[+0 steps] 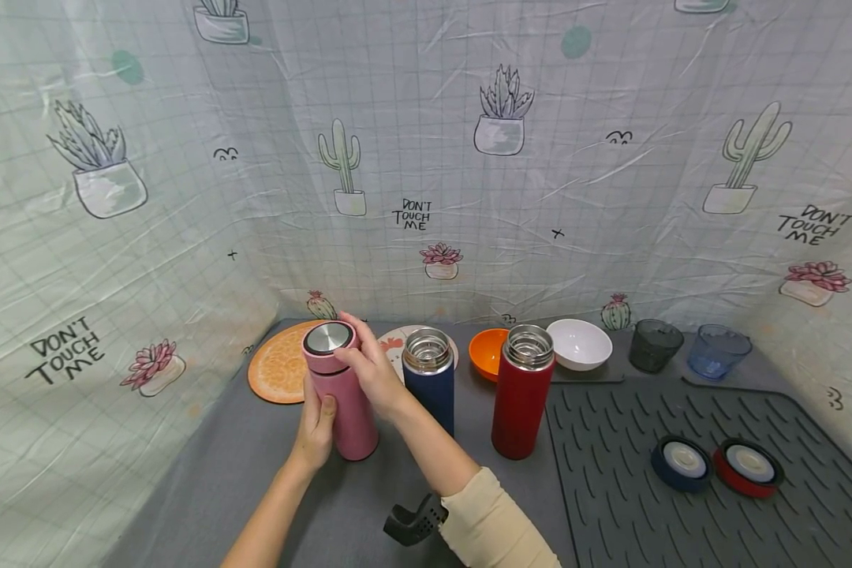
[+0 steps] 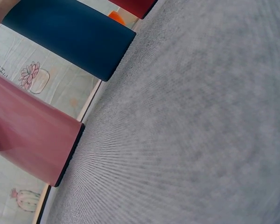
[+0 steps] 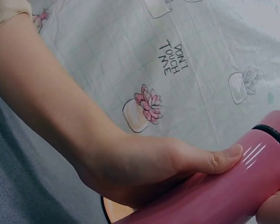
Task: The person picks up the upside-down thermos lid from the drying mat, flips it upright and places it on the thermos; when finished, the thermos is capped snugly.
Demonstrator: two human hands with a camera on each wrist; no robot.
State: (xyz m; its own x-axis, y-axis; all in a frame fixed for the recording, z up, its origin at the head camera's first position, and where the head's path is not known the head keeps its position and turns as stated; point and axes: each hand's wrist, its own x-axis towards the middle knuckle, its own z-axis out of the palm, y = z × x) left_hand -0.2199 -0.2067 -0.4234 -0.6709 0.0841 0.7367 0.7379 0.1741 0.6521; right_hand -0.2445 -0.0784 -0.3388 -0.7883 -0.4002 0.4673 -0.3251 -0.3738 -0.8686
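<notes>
A pink thermos bottle (image 1: 353,422) with a steel-topped lid (image 1: 330,338) is upright at the left, its base at the grey tabletop. My left hand (image 1: 315,430) grips its body from the left; the right wrist view shows the thumb (image 3: 226,158) lying along the bottle just below a black ring. My right hand (image 1: 375,371) reaches across and grips the pink lid at the top, which sits on the bottle. Close by on the right stand a navy thermos bottle (image 1: 429,394) and a red thermos bottle (image 1: 521,410), both with bare steel mouths.
On a black ridged mat (image 1: 632,521) at the right lie a navy lid (image 1: 681,463) and a red lid (image 1: 749,468). Behind are an orange-slice placemat (image 1: 273,367), a patterned plate (image 1: 390,339), an orange bowl (image 1: 484,355), a white bowl (image 1: 579,345), a dark cup (image 1: 655,347) and a blue cup (image 1: 719,351).
</notes>
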